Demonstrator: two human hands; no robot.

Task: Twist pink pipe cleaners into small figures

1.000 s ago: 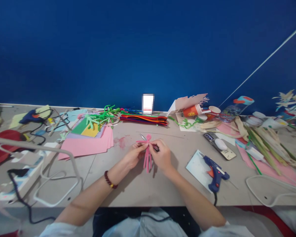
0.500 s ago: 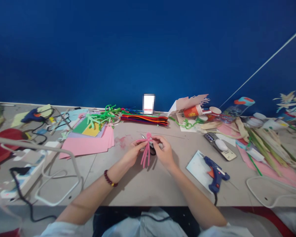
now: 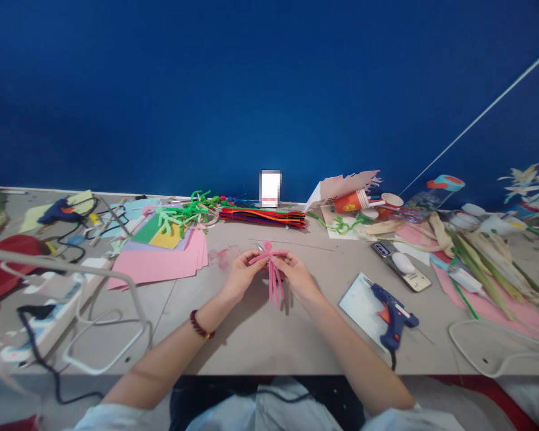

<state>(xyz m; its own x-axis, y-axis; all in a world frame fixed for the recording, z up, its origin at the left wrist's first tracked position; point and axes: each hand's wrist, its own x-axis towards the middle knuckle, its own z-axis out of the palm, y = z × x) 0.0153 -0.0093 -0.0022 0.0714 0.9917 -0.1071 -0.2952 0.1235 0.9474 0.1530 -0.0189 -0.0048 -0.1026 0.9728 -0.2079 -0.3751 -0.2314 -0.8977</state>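
Observation:
A pink pipe-cleaner figure (image 3: pixel 275 282) hangs between my hands, with a small round loop on top, strands out to both sides and several strands dangling below. My left hand (image 3: pixel 245 272) pinches it on its left side near the middle. On the other side my right hand (image 3: pixel 296 272) grips it, fingers closed at the same height. Behind the figure, the metal tip of scissors (image 3: pixel 259 246) shows on the table; the rest of them is hidden. Beyond my hands lies a bundle of coloured pipe cleaners (image 3: pixel 263 217).
A blue glue gun (image 3: pixel 396 316) rests to the right on a pale card, with a phone (image 3: pixel 417 280) behind it. Pink paper sheets (image 3: pixel 157 266) lie left, near a white power strip (image 3: pixel 54 323) and cables. Corn husks (image 3: pixel 489 257) and paper cups (image 3: pixel 351 202) are at right.
The pink figure has turned slightly, its dangling strands swinging from left to right and a side strand now reaching right. My right hand has shifted a little left and down.

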